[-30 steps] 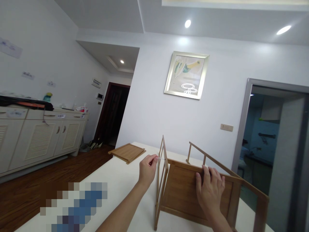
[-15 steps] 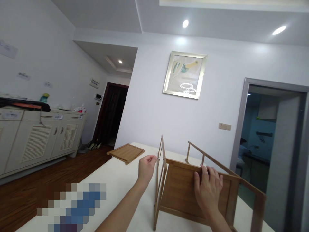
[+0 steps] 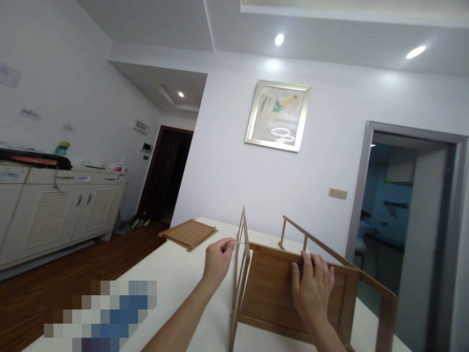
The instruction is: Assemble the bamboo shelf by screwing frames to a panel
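A partly assembled wooden rack stands on the white table. Its slim side frame (image 3: 246,244) is upright, and a wide wooden panel (image 3: 269,283) joins it on the right. My left hand (image 3: 219,258) is closed in a pinch on a thin metal rod (image 3: 240,242) that looks like a hex key. The rod's far end meets the side frame near the panel's top corner. My right hand (image 3: 314,283) grips the panel's top edge, fingers over it and thumb against the near face. A second side frame (image 3: 322,247) is at the panel's right end.
Wooden panels (image 3: 189,233) lie stacked at the far left of the white table (image 3: 176,298). Beyond the table are a wall with a picture (image 3: 278,116), a white cabinet (image 3: 54,210) and a doorway (image 3: 388,205), where a person is partly visible. A blurred patch covers the lower left.
The whole view has shifted slightly, so things sit a little further left. Both hands keep their holds on the rod and the panel.
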A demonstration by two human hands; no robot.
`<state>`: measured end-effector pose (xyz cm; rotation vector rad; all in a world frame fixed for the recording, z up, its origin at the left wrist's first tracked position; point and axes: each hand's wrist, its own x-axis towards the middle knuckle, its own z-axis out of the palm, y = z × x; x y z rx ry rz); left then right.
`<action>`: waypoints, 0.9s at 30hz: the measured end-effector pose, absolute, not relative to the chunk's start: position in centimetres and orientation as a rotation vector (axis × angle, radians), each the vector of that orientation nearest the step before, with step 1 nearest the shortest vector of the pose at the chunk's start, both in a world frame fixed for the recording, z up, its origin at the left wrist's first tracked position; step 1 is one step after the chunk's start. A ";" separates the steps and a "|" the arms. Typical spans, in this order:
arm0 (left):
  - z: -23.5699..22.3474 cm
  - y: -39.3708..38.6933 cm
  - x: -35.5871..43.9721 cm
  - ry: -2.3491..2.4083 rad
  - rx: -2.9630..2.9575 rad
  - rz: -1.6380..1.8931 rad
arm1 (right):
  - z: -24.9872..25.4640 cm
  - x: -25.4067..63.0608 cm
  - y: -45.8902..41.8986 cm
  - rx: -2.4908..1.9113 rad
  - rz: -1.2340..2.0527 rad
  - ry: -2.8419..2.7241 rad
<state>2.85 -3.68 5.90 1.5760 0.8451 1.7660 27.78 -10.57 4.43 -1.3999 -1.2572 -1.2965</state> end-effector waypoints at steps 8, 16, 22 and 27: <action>5.0 -4.4 2.2 0.583 1.425 1.552 | 4.4 27.8 -10.6 -1.393 -1.305 -1.252; 5.3 -5.2 2.6 0.541 1.213 1.613 | 4.3 27.7 -10.7 -1.409 -1.301 -1.260; 5.1 -4.8 2.3 0.633 1.301 1.767 | 4.3 27.7 -10.7 -1.400 -1.290 -1.271; 5.0 -4.7 2.2 0.691 1.308 1.815 | 4.5 27.6 -10.8 -1.404 -1.312 -1.267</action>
